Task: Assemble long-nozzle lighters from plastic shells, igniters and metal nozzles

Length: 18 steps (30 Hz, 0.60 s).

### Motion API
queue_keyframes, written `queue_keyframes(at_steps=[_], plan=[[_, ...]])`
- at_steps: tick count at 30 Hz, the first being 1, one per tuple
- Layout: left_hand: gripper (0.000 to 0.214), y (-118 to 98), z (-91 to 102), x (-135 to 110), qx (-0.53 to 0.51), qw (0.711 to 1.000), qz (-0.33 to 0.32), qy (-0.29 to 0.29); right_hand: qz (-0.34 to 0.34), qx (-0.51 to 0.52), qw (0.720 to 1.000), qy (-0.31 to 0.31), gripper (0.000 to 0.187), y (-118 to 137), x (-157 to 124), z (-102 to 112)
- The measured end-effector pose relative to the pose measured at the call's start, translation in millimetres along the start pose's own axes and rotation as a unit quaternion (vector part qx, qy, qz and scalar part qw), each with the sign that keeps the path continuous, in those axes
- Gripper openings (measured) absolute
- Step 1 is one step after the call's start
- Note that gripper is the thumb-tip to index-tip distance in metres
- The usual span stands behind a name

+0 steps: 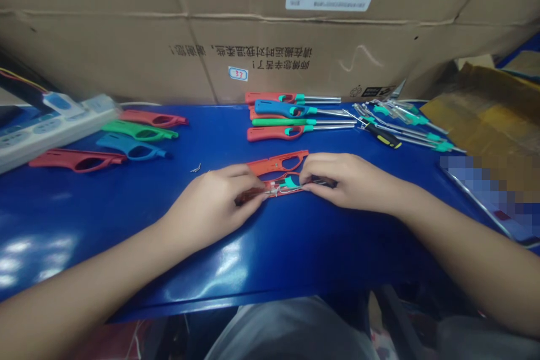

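The open red lighter body (283,187) lies flat on the blue worktop (295,242), the left hand (219,199) pinching its handle end and the right hand (348,180) its nozzle end, fingertips closed on it with teal trigger (290,181) and thin wires (273,192) exposed between. Just behind it lies a loose red cover shell (278,163); to its left, a small metal part (195,169); farther behind, finished lighters (295,118). A slipped pinch could likely spring the wires from their seats.

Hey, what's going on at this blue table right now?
A person has both hands on an opened red lighter on the blue table: the left hand pinches its handle end, the right hand its front end. A loose red shell lies just behind it. Whole lighters lie in a row by the cardboard box, empty shells to the left.
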<state>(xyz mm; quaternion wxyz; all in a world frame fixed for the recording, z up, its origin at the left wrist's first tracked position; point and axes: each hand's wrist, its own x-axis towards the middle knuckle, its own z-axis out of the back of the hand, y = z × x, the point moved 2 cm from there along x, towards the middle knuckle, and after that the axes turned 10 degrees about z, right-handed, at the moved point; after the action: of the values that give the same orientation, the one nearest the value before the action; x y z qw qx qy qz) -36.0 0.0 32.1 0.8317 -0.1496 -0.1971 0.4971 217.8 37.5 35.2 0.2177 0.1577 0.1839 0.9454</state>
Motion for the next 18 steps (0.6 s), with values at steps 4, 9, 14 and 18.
queue_keyframes(at_steps=[4, 9, 14, 18], plan=[[0.011, 0.7, -1.3, 0.2, -0.009, 1.0, 0.007, 0.004, 0.018, 0.024, 1.0, 0.002, 0.004, -0.8, -1.3, 0.7], [0.01, 0.7, -1.3, 0.6, -0.015, 1.0, 0.006, 0.004, 0.024, 0.018, 0.999, 0.012, 0.005, 2.0, -1.8, 3.3], [0.011, 0.7, -0.3, 0.8, -0.017, 1.0, 0.008, 0.012, 0.017, 0.009, 1.0, 0.007, 0.004, 2.2, -0.7, 4.0], [0.012, 0.2, -0.3, 1.4, -0.019, 1.0, 0.005, 0.012, 0.0, 0.022, 1.0, -0.003, 0.006, -1.2, 0.9, 1.3]])
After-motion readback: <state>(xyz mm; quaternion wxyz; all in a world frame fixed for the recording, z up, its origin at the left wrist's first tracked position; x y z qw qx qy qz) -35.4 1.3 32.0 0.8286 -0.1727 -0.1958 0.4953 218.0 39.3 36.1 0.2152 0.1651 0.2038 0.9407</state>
